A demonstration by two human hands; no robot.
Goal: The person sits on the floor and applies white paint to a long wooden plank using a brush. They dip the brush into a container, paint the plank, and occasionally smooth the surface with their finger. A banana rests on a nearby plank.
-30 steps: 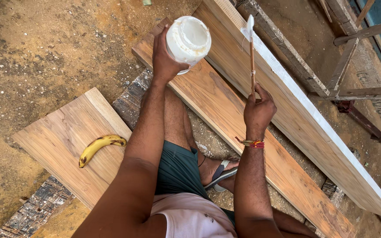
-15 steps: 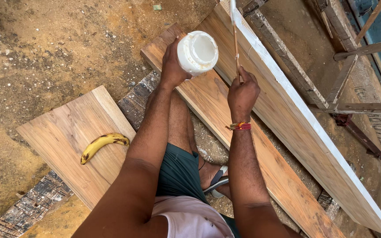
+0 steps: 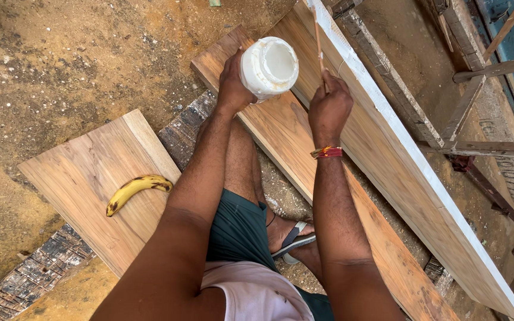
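Above the long plank (image 3: pixel 281 128), my left hand (image 3: pixel 232 83) wraps its fingers around a white plastic jar (image 3: pixel 268 67), mouth tipped toward me. My right hand (image 3: pixel 329 107) pinches a thin brush handle (image 3: pixel 318 41) beside the white-edged board (image 3: pixel 411 160). A banana (image 3: pixel 137 189) lies on the short plank (image 3: pixel 84 178).

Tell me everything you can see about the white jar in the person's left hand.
The white jar is a squat, round tub, plastic by the look of it, with ridged threads around its wide mouth and no lid on. It is tipped on its side so the open mouth faces the camera; the inside looks white, and I cannot tell how full it is. The left hand grips it from the side and holds it in the air above the long wooden plank. The right hand's thin stick stands just beside it.
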